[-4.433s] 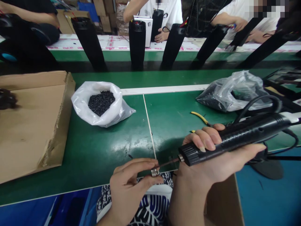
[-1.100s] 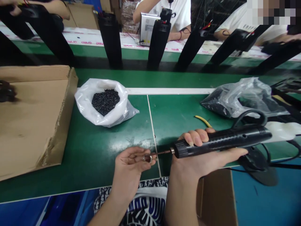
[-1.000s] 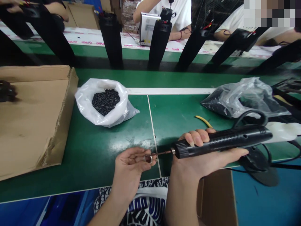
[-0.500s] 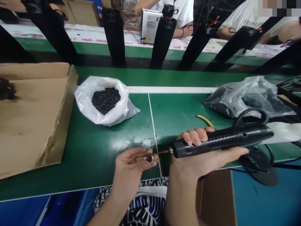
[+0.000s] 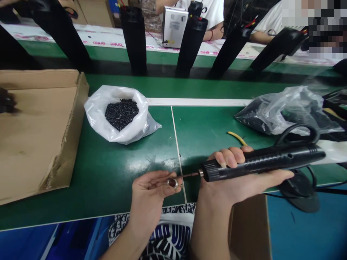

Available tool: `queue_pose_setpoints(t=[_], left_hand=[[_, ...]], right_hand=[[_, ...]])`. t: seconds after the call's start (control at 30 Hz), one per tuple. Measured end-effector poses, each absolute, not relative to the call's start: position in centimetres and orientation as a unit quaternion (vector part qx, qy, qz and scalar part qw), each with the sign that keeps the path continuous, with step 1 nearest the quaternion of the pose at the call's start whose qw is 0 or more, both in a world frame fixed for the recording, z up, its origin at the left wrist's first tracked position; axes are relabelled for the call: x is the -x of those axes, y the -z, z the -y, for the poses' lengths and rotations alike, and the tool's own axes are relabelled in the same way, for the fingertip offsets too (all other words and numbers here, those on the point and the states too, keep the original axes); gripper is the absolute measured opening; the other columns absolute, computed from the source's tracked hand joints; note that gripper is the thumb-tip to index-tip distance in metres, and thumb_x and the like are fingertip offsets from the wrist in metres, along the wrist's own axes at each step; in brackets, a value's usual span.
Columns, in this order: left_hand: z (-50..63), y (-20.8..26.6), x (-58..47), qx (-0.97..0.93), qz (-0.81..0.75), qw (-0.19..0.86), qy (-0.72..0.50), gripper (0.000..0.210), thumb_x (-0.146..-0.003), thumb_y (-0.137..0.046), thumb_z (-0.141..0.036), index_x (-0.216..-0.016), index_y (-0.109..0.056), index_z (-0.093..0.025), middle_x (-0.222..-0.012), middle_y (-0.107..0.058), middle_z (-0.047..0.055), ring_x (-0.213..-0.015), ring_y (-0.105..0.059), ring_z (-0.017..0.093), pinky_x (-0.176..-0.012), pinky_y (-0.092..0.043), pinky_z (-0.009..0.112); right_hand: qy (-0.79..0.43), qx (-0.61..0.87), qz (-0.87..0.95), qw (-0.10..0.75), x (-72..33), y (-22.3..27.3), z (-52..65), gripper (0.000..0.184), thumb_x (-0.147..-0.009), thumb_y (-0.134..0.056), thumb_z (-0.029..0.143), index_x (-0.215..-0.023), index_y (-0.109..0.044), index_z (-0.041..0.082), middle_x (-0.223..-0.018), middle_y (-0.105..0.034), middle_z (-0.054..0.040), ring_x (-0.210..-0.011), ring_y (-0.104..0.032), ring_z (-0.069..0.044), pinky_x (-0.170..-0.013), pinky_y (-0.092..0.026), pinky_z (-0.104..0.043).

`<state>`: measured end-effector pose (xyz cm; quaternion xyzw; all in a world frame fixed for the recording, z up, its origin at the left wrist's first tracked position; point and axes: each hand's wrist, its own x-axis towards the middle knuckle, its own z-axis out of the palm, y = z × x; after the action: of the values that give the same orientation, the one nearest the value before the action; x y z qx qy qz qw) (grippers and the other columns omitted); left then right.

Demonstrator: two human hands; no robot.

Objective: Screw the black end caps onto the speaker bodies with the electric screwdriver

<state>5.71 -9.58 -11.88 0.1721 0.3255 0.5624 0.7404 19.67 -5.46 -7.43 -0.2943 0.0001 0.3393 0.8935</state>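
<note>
My right hand (image 5: 227, 177) is wrapped round a black electric screwdriver (image 5: 265, 160), which lies nearly level and points left. Its long thin bit (image 5: 191, 174) reaches to the fingertips of my left hand (image 5: 151, 187). Thumb and fingers of that hand pinch a small shiny metal ring (image 5: 172, 183), close beside the bit's end. The bit's very tip is hidden among the fingers. Beyond the left hand, an open white plastic bag (image 5: 93, 115) holds many small black screws (image 5: 121, 113).
A cardboard tray (image 5: 67, 151) stands at left with a dark part in it. At right lie a clear bag (image 5: 287, 108) with dark contents and a yellow curved handle (image 5: 237, 138). Black cylindrical columns (image 5: 134, 39) line the back; people sit beyond them.
The screwdriver and my right hand have shifted slightly right, showing a little more of the bit. My left hand keeps its pinch on the ring almost unmoved.
</note>
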Motion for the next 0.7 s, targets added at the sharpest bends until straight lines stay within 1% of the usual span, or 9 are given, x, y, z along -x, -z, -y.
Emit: queue_pose_setpoints(t=[0.1, 0.3, 0.47, 0.6, 0.7], left_hand=[[9.6, 12.0, -5.7, -0.17, -0.331, 0.739, -0.561, 0.024, -0.056, -0.091, -0.016, -0.075, -0.079, -0.021, -0.078, -0.078, 0.003, -0.069, -0.076, 0.02, -0.062, -0.064, 0.018], [9.5, 11.9, -5.7, -0.168, -0.329, 0.736, -0.567, 0.022, -0.057, -0.091, -0.017, -0.075, -0.078, -0.02, -0.076, -0.078, 0.003, -0.068, -0.076, 0.02, -0.062, -0.064, 0.018], [9.5, 11.8, -5.8, -0.164, -0.329, 0.737, -0.567, 0.022, -0.057, -0.091, -0.018, -0.075, -0.078, -0.02, -0.075, -0.078, 0.003, -0.066, -0.075, 0.019, -0.06, -0.063, 0.017], [9.6, 11.8, -5.9, -0.155, -0.332, 0.739, -0.566, 0.024, -0.055, -0.092, -0.016, -0.074, -0.078, -0.019, -0.075, -0.078, 0.004, -0.068, -0.076, 0.021, -0.061, -0.064, 0.019], [9.7, 11.7, -5.9, -0.152, -0.335, 0.736, -0.569, 0.025, -0.053, -0.093, -0.019, -0.073, -0.078, -0.019, -0.073, -0.078, 0.005, -0.065, -0.075, 0.02, -0.059, -0.063, 0.019]], right_hand=[[-0.338, 0.291, -0.008, 0.895, -19.8, 7.2, 5.4, 0.074, -0.094, 0.007, 0.076, -0.083, -0.03, 0.013, -0.054, -0.024, 0.0046, -0.037, -0.029, -0.007, -0.036, -0.023, -0.014], [-0.354, 0.28, -0.003, 0.892, -19.1, 7.1, 5.3, 0.078, -0.09, 0.009, 0.082, -0.081, -0.029, 0.013, -0.053, -0.021, 0.0046, -0.036, -0.027, -0.007, -0.035, -0.018, -0.015], [-0.364, 0.273, 0.002, 0.891, -19.2, 7.6, 5.2, 0.077, -0.092, 0.007, 0.079, -0.08, -0.032, 0.013, -0.053, -0.022, 0.0039, -0.036, -0.028, -0.007, -0.035, -0.018, -0.016], [-0.36, 0.267, 0.004, 0.894, -19.9, 7.8, 5.4, 0.083, -0.087, 0.01, 0.084, -0.079, -0.033, 0.014, -0.051, -0.021, 0.0041, -0.034, -0.025, -0.007, -0.034, -0.016, -0.015], [-0.364, 0.26, 0.019, 0.894, -20.2, 7.9, 5.4, 0.086, -0.085, 0.011, 0.085, -0.076, -0.036, 0.014, -0.05, -0.021, 0.0036, -0.033, -0.024, -0.008, -0.033, -0.016, -0.015]])
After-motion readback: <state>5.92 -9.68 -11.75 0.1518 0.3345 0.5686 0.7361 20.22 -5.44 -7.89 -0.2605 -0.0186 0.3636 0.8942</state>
